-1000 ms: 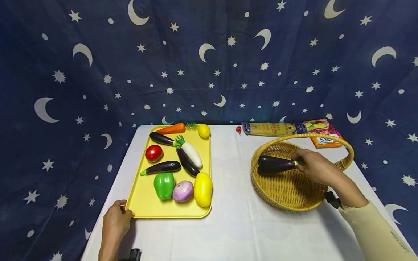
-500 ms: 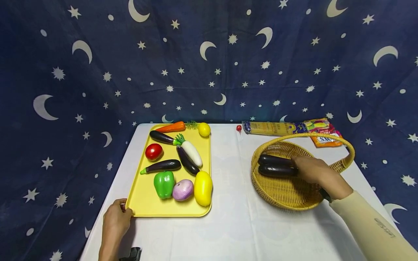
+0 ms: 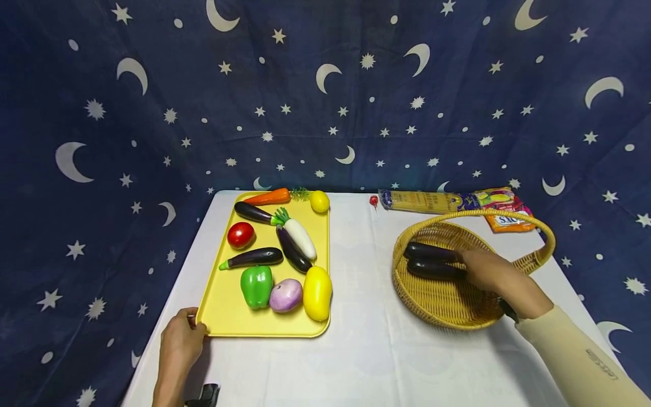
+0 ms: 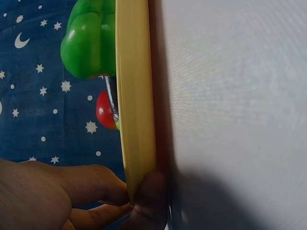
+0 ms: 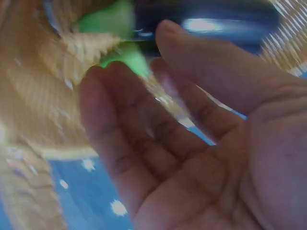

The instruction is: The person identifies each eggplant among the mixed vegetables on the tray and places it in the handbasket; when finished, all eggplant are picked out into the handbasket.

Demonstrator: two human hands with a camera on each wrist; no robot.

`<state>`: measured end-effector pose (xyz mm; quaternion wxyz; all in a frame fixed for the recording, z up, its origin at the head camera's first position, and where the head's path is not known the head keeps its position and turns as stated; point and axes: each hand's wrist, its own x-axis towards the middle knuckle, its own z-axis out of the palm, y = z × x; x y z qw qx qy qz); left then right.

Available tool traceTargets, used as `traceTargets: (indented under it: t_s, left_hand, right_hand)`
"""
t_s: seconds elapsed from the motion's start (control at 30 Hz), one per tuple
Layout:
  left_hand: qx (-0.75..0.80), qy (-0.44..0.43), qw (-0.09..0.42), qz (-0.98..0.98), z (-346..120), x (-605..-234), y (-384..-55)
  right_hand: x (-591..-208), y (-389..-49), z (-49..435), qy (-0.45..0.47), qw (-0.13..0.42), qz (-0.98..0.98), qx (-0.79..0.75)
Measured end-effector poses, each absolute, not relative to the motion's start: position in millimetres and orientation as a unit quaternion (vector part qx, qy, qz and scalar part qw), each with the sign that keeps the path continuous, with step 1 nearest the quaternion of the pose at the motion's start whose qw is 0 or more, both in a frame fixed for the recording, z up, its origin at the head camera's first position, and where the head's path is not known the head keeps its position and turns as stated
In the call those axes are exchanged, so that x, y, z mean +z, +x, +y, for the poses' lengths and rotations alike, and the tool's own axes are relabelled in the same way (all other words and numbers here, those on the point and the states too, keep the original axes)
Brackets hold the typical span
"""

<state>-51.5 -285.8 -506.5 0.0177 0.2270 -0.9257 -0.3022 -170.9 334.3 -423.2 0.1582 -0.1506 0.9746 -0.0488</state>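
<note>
My left hand (image 3: 180,339) pinches the near left corner of a yellow tray (image 3: 218,322); the left wrist view shows thumb and fingers on its rim (image 4: 136,120). On the tray lie several eggplants (image 3: 254,258), a tomato (image 3: 241,235), a carrot (image 3: 269,196), a lemon (image 3: 319,201), a white radish (image 3: 300,238), a green bell pepper (image 3: 256,287), a purple onion (image 3: 286,295) and a yellow mango-like fruit (image 3: 317,294). Inside a wicker basket (image 3: 432,316), two eggplants (image 3: 434,270) lie side by side. My right hand (image 3: 490,276) is at their stem ends, fingers loosely extended, thumb by one eggplant (image 5: 206,21).
The basket's arched handle (image 3: 483,213) rises over its far side. Behind it lie a noodle-like packet (image 3: 424,202) and a red-orange bag (image 3: 506,212). A red lollipop (image 3: 374,201) lies left of the packet. A dark starry curtain (image 3: 305,113) stands behind the white table (image 3: 356,350).
My right hand has lowered an eggplant beside the other in the basket, and its fingers have loosened from the stem end. My left hand stays at the tray's corner.
</note>
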Motion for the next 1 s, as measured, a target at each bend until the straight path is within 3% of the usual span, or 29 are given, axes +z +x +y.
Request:
traceTargets:
  t_s: [0.37,0.5,0.77,1.0]
  left_hand:
    - [-0.309,0.233,0.021,-0.922,-285,-506,-52]
    - [-0.31,0.23,0.028,-0.922,-285,-505,-54]
    - [-0.311,0.223,0.024,-0.923,-285,-505,-54]
    - [-0.31,0.212,0.032,-0.926,-287,-505,-52]
  right_hand:
    - [-330,-106,266,-0.253,-0.009,0.962,-0.1]
    - [-320,-105,219,-0.304,-0.06,0.933,-0.184]
    - [-342,-156,110,-0.264,-0.011,0.884,-0.385]
    - [-376,-208,29,-0.309,0.071,0.891,-0.325]
